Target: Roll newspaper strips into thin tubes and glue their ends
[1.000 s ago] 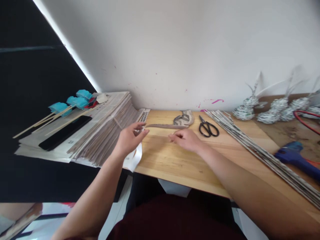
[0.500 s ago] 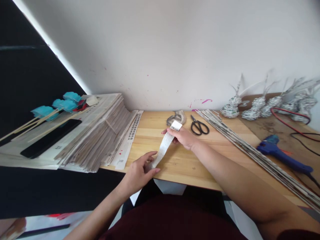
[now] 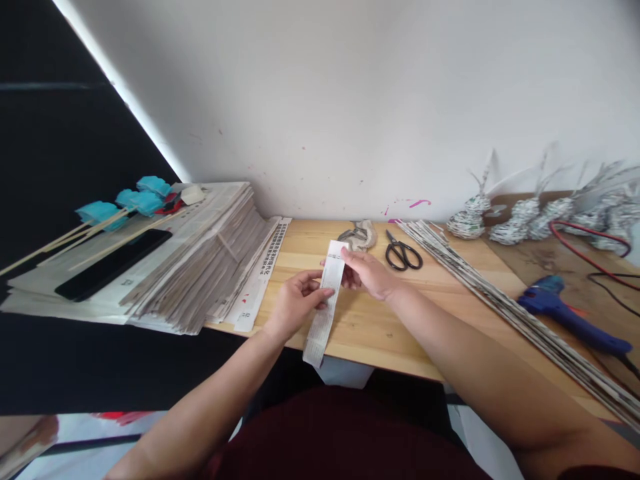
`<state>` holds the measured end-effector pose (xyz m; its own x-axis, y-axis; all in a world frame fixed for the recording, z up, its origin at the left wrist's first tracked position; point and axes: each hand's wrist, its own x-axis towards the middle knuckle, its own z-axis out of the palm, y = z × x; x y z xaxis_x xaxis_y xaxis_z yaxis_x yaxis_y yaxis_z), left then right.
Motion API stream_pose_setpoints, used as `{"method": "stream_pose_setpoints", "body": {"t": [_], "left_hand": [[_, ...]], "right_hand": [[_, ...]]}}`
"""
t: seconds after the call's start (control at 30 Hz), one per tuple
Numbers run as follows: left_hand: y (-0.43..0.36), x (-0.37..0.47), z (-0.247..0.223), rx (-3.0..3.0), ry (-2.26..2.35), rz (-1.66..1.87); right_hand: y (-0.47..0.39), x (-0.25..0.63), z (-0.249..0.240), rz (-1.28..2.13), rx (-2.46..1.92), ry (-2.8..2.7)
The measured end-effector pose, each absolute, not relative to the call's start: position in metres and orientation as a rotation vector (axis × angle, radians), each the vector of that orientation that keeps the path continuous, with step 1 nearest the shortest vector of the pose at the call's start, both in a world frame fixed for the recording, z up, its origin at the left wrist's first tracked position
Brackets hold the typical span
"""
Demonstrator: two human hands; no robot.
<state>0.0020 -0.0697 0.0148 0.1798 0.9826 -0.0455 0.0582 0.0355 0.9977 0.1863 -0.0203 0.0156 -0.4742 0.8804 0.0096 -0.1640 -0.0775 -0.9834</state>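
Note:
A narrow strip of printed newspaper [image 3: 324, 325] is stretched between my hands, above the front part of the wooden table. Pinched around its middle is my left hand [image 3: 296, 301], thumb on top of the paper. My right hand [image 3: 367, 272] grips the upper end, with the thumb near the corner and the other fingers partly hidden behind. The lower end of the strip hangs free over the table's front edge. Just beyond my right hand lie black-handled scissors [image 3: 403, 253] and a greyish coil [image 3: 364, 235] of unclear kind.
Stacked newspaper sheets [image 3: 200, 267] fill the left side, with a black phone [image 3: 114, 265] and blue paper flowers on sticks [image 3: 100, 213] on top. To the right are thin rolled paper sticks [image 3: 480, 287], a blue glue gun [image 3: 575, 317] and woven paper shapes [image 3: 515, 220] by the wall.
My left hand has moved from the strip's lower end up to its middle and closed on it. The strip now hangs straighter, its lower end loose. The view has shifted slightly.

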Motion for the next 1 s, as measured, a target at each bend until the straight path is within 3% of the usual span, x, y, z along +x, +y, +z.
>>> {"method": "stream_pose_setpoints", "body": {"t": [0.53,1.0], "left_hand": [[-0.032,0.001,0.014,1.211,1.071,1.164],[0.021,0.028,0.037,0.680,0.796,1.334]], "right_hand": [[-0.011,0.192,0.009,1.581,-0.859,-1.422],[-0.017,0.190,0.007,2.036,-0.722,-1.500]]}}
